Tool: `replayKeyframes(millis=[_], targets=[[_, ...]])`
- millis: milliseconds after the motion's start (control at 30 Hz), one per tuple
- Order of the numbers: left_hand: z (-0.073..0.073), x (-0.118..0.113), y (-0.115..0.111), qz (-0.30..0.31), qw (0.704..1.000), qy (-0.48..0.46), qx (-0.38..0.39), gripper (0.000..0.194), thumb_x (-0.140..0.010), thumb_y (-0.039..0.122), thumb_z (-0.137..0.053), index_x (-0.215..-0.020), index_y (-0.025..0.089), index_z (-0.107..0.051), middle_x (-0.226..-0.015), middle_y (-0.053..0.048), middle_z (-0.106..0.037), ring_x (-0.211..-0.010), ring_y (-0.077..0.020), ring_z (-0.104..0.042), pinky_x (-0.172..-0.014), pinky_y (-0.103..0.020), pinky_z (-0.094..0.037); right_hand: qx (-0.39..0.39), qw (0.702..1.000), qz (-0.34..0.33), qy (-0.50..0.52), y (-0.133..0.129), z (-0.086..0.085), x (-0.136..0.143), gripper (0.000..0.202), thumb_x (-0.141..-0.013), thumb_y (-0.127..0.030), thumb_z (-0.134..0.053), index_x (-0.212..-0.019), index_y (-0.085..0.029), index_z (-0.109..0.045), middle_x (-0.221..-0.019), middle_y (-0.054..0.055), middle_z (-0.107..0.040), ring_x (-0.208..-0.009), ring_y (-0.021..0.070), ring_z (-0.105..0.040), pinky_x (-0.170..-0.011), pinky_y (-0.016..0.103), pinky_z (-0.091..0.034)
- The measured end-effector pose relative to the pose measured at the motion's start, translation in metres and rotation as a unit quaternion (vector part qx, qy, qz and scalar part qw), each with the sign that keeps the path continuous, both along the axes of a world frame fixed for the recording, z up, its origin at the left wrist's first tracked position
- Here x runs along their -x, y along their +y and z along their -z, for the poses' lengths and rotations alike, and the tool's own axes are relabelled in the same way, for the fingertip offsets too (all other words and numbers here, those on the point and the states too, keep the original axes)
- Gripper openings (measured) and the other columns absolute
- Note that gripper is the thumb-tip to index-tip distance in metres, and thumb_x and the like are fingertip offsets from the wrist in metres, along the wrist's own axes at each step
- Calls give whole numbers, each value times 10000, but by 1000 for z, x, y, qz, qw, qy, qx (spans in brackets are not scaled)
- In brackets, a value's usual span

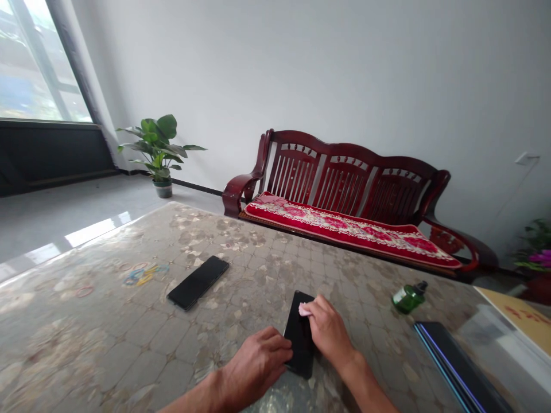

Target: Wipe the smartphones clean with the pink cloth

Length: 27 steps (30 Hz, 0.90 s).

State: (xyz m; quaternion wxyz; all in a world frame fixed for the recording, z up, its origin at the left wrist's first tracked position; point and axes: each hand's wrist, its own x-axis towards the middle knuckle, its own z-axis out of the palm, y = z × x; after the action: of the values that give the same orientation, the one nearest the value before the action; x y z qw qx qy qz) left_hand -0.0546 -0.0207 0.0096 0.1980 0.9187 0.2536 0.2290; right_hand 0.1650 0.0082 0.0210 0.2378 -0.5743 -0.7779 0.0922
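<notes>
A black smartphone (300, 338) lies flat, screen up, on the patterned table cover. At its left edge, my left hand (262, 361) has curled fingers gripping the side near the lower half. My right hand (329, 330) is over the upper right part of the screen, pinching a small crumpled pale pink cloth or tissue (305, 310) against the glass. Farther left, a second black smartphone (198, 282) rests screen up, with no hand on it.
Several colored rubber bands (142, 275) lie at the left. On the right are a green bottle (408, 297), a stack of phones or similar slabs (458, 361) and a yellowish box or booklet (523, 315). Beyond the table (142, 332) stand a red wooden bench (344, 178) and a potted plant (159, 152).
</notes>
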Motion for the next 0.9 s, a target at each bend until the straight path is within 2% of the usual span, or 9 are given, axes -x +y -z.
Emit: replayKeyframes(millis=[67, 133, 300, 367, 467, 600, 667, 900], targets=[[-1, 0, 0, 0, 1000, -6, 0, 139, -928, 127, -514, -977, 198, -623, -1035, -60, -675, -956, -203, -583, -876, -303, -478, -2, 1000, 27, -4, 13, -2, 2, 322, -899, -58, -393, -845, -210, -672, -855, 48, -618, -819, 161, -612, -781, 234, -463], [-1, 0, 0, 1, 1000, -12, -1, 137, -938, 138, -510, -974, 200, -626, -1026, -59, -677, -949, -198, -585, -869, -297, -482, 1, 999, 32, -1, 13, -3, 3, 312, -902, -67, -404, -837, -213, -672, -855, 46, -621, -818, 159, -615, -772, 229, -460], [1, -1, 1, -4, 1000, -24, -13, 149, -969, 184, -492, -968, 207, -639, -989, -63, -677, -920, -197, -588, -848, -296, -490, 14, 999, -34, -1, -21, 1, 8, 311, -883, -47, -427, -875, -232, -678, -879, 26, -607, -849, 143, -608, -764, 202, -441], [2, -1, 1, -5, 1000, -22, -11, 155, -974, 192, -487, -966, 208, -641, -975, -62, -676, -920, -198, -586, -852, -300, -490, 13, 999, -51, -8, -25, 2, 9, 328, -875, -31, -425, -899, -235, -681, -888, 24, -604, -858, 139, -603, -767, 198, -436], [3, 0, 1, -3, 1000, -14, -4, 147, -968, 175, -489, -963, 201, -634, -994, -61, -677, -931, -199, -586, -850, -304, -488, 7, 999, -33, -23, -4, -2, 11, 325, -883, -35, -428, -880, -232, -687, -885, 26, -613, -859, 142, -600, -768, 207, -433], [0, 0, 0, 2, 1000, -2, 2, 131, -957, 149, -501, -966, 195, -624, -1044, -57, -679, -958, -201, -588, -861, -309, -483, -11, 998, 37, -53, 34, -10, 16, 312, -890, -41, -441, -779, -216, -675, -823, 29, -620, -767, 140, -586, -732, 217, -432], [-2, 0, 0, 1, 1000, 1, 1, 136, -957, 146, -498, -971, 196, -623, -1054, -56, -679, -962, -200, -590, -864, -307, -483, -9, 997, 48, -53, 37, -12, 18, 319, -895, -42, -434, -766, -215, -669, -812, 26, -616, -744, 133, -579, -723, 213, -429], [0, -1, 1, 1, 999, -29, -19, 212, -993, 207, -442, -967, 202, -652, -939, -71, -678, -904, -200, -595, -820, -302, -497, 5, 997, -66, -40, -14, -3, 20, 324, -863, -22, -432, -900, -232, -676, -902, 27, -596, -871, 147, -585, -777, 221, -429]])
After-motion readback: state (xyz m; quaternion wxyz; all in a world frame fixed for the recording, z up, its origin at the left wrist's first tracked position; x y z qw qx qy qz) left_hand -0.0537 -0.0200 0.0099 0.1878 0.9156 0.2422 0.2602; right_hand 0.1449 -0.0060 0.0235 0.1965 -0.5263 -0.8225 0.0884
